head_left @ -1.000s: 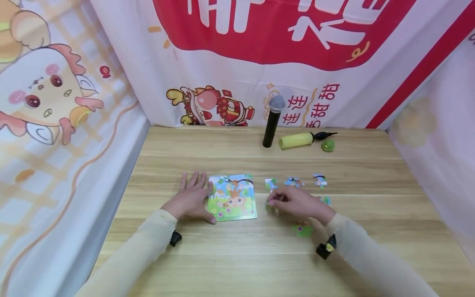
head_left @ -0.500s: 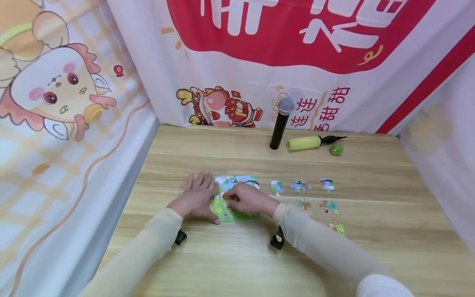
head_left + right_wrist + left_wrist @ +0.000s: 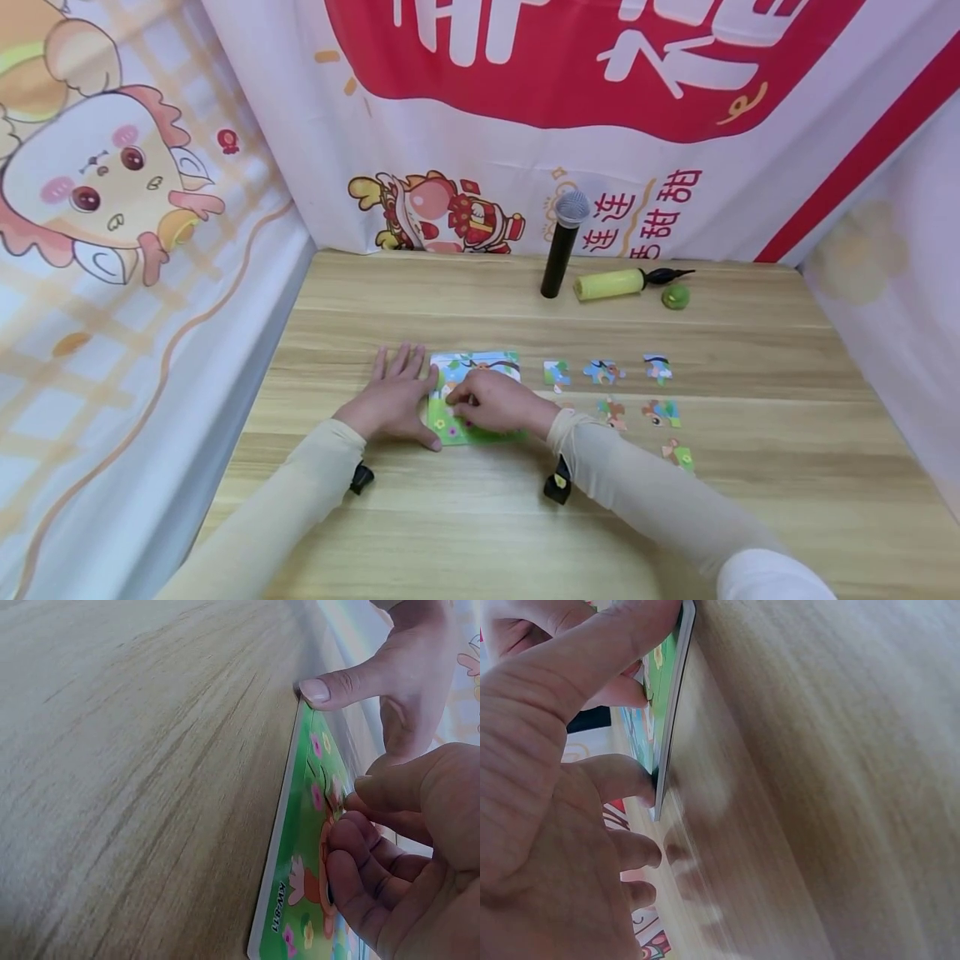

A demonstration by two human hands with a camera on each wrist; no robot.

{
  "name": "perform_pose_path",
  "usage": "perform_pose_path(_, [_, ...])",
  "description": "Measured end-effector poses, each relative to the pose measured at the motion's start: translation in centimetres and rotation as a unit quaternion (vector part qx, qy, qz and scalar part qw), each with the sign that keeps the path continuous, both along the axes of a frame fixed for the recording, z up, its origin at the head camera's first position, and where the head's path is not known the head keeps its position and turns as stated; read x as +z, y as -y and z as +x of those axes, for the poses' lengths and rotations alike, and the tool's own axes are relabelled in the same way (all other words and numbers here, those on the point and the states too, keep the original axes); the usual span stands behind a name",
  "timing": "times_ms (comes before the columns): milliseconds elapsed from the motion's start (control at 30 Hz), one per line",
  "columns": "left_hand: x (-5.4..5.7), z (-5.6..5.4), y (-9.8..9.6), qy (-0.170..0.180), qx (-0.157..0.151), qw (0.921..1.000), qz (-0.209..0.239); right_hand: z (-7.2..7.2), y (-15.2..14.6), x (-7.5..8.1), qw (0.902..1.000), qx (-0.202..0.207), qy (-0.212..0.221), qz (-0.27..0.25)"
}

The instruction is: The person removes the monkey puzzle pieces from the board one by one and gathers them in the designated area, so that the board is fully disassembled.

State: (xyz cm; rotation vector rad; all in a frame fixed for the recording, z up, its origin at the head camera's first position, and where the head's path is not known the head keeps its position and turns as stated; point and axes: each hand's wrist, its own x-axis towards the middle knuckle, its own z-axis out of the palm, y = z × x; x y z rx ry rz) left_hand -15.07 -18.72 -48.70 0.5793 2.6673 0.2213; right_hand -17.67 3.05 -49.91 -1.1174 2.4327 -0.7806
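Note:
A square picture puzzle board with a monkey scene lies flat on the wooden table. My left hand rests at its left side, fingers spread, with thumb and index finger touching the board's edge. Over the middle of the board, my right hand pinches a small puzzle piece against the surface; the fingertips hide most of it. In the right wrist view, the thumb and curled fingers sit close to the printed monkey. Loose puzzle pieces, such as one with a branch and a brown-green one, lie right of the board.
Several more puzzle pieces lie in rough rows, one partly hidden by the right wrist. Toward the back stand a black microphone, a yellow hand pump and a small green object. Printed cloths hang around the table.
From among the loose pieces, my right hand has moved left onto the board with a puzzle piece, then stayed there. My left hand keeps its place at the board's edge.

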Motion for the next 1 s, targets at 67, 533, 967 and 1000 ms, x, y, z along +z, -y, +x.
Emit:
perform_pose_path(67, [0.0,0.0,0.1,-0.001,0.001,1.0,0.0,-0.1,0.0,0.0,0.9999,-0.007,0.009,-0.008])
perform_pose_path(533, [-0.4,0.0,0.2,-0.005,0.005,1.0,-0.003,-0.1,-0.1,-0.1,0.9973,-0.017,0.054,-0.046])
perform_pose_path(967, [-0.8,-0.1,0.3,-0.011,-0.003,0.9999,0.007,1.7,-7.8,0.7,0.9737,-0.105,0.176,-0.1])
perform_pose_path(1000, [-0.8,-0.1,0.3,-0.012,-0.004,0.9999,0.008,2.1,-9.0,0.8,0.9719,-0.112,0.184,-0.096])
